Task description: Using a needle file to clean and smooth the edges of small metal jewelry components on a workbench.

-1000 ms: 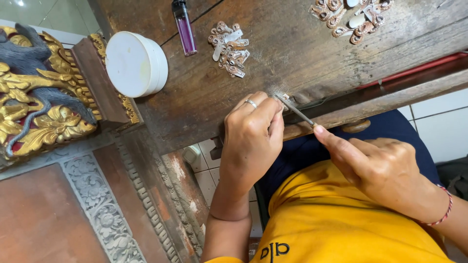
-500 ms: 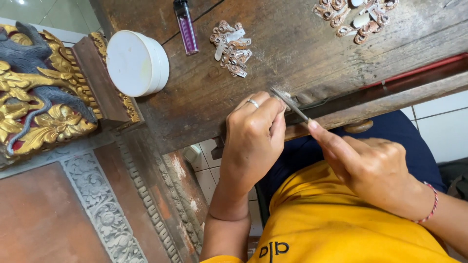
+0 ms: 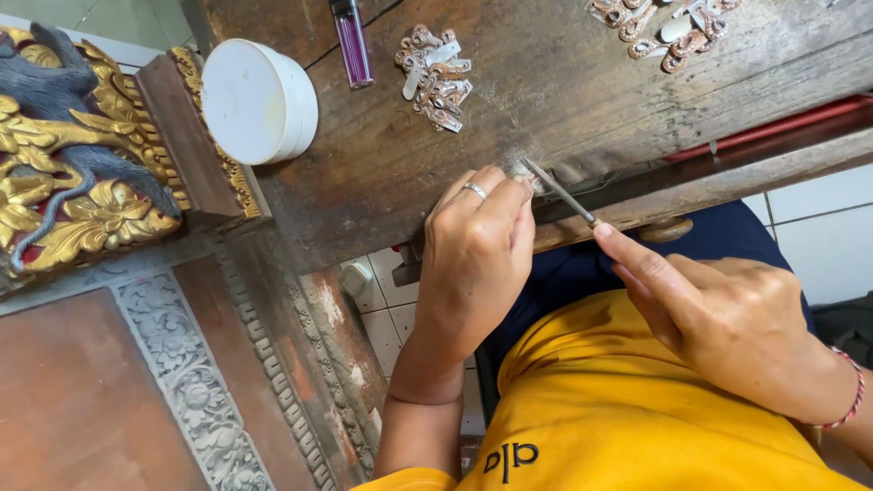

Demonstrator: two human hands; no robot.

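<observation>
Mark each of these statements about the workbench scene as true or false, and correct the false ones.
1. The right hand holds a thin metal file. True.
2. The left hand wears a ring. True.
3. The round white container sits beside the right hand. False: it stands at the far left of the wooden bench, away from both hands.
4. The left hand lies flat and empty on the bench. False: its fingertips pinch a small metal piece at the bench edge.
5. A pile of small metal ornaments lies beyond the left hand. True.
</observation>
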